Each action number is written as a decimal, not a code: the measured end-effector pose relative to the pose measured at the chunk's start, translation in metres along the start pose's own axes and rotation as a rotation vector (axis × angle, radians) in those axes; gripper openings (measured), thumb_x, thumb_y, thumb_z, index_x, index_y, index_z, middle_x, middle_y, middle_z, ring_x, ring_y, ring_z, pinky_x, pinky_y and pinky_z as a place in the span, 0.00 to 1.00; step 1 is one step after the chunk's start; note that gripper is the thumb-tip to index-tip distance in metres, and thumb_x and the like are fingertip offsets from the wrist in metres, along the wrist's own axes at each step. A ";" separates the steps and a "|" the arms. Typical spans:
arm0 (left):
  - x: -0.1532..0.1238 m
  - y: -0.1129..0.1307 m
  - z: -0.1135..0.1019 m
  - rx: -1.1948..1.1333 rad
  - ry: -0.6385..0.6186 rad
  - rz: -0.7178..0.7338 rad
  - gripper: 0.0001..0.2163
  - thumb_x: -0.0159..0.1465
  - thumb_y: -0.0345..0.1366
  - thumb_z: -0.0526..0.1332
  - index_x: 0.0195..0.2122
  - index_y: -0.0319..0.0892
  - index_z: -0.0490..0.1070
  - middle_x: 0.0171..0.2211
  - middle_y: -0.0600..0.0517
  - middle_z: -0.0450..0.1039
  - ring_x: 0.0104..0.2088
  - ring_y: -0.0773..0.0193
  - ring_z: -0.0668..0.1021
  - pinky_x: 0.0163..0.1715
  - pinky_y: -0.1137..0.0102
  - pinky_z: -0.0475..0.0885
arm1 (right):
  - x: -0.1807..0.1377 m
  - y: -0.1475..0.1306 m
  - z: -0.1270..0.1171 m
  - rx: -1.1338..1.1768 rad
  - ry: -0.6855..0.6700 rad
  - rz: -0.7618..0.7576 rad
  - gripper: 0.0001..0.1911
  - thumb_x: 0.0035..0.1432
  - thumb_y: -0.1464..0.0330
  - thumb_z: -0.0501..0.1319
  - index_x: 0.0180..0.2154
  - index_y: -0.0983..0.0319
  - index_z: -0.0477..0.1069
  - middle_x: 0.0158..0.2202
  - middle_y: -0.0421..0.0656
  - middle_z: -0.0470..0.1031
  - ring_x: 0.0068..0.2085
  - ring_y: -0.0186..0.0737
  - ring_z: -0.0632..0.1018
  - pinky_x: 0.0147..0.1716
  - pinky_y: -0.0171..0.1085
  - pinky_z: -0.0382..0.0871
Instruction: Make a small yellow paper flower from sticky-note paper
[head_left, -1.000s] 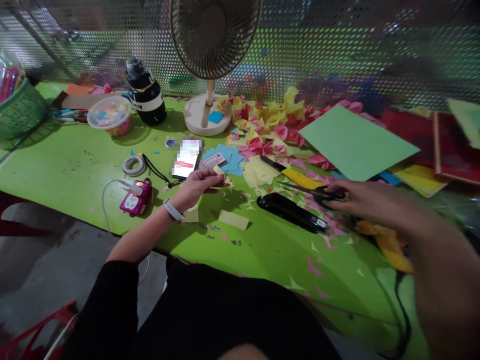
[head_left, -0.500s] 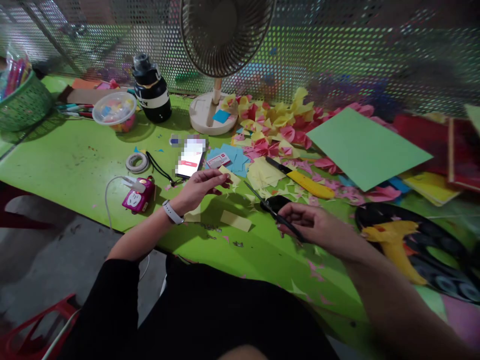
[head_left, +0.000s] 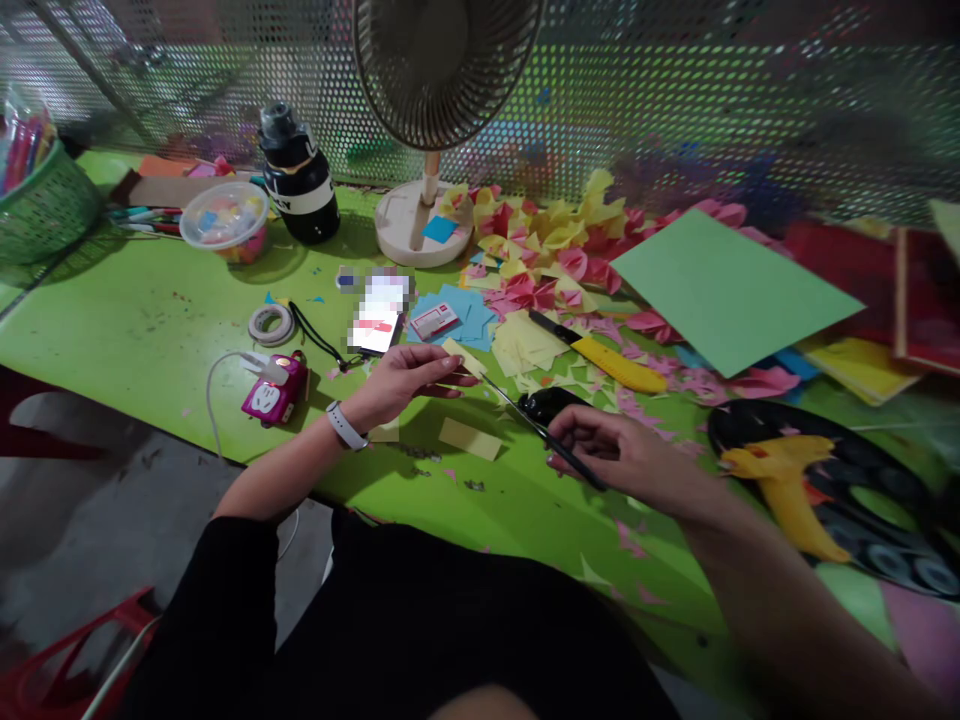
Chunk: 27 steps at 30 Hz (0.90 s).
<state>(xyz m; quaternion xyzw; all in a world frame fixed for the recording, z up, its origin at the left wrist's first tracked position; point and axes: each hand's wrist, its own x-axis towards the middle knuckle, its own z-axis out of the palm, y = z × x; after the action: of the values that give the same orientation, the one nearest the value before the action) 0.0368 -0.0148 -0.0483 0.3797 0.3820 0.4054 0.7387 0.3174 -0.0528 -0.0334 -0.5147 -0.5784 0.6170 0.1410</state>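
Observation:
Between thumb and fingers, my left hand (head_left: 409,382) pinches a small yellow piece of paper (head_left: 463,357). My right hand (head_left: 607,445) is closed around the handles of a pair of black scissors (head_left: 551,437). Their blades point up and left, with the tips at the paper near my left fingertips. A yellow paper strip (head_left: 470,439) lies flat on the green table below my hands, and another yellow piece (head_left: 385,430) shows partly under my left wrist. A stack of cut yellow paper (head_left: 527,343) is just beyond the scissors.
Behind are a phone (head_left: 380,312), blue paper squares (head_left: 474,318), a fan base (head_left: 405,235) and a heap of pink and yellow folded paper (head_left: 551,240). A yellow utility knife (head_left: 619,365), a green sheet (head_left: 735,290) and a yellow glue gun (head_left: 795,490) lie right. A purple plug adapter (head_left: 277,392) sits left.
The scissors have moved up and left, bringing their tips to the paper in my left hand. My left hand has turned slightly, with its fingers reaching a little further right.

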 end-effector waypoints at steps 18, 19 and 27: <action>-0.001 -0.004 -0.001 0.092 -0.111 -0.020 0.15 0.56 0.43 0.71 0.36 0.36 0.78 0.37 0.45 0.82 0.38 0.62 0.84 0.45 0.65 0.78 | 0.000 0.004 0.001 -0.040 -0.010 -0.027 0.18 0.46 0.57 0.73 0.33 0.60 0.72 0.28 0.39 0.71 0.27 0.33 0.71 0.26 0.33 0.67; -0.001 -0.004 -0.001 0.089 -0.115 -0.016 0.15 0.57 0.43 0.71 0.36 0.36 0.78 0.37 0.45 0.82 0.38 0.62 0.84 0.45 0.65 0.78 | 0.000 0.005 0.001 -0.034 -0.012 -0.028 0.18 0.46 0.57 0.73 0.34 0.60 0.72 0.28 0.39 0.71 0.27 0.33 0.71 0.26 0.33 0.67; 0.000 -0.008 -0.002 0.115 -0.088 -0.011 0.15 0.56 0.44 0.71 0.36 0.36 0.79 0.36 0.45 0.82 0.38 0.63 0.83 0.45 0.66 0.77 | 0.002 0.005 0.003 -0.020 -0.039 -0.038 0.18 0.47 0.57 0.72 0.34 0.61 0.71 0.27 0.38 0.70 0.27 0.32 0.70 0.25 0.32 0.68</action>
<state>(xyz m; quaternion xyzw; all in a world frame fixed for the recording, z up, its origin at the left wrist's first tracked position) 0.0381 -0.0174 -0.0563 0.4369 0.3738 0.3614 0.7340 0.3164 -0.0538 -0.0394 -0.4927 -0.5970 0.6183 0.1360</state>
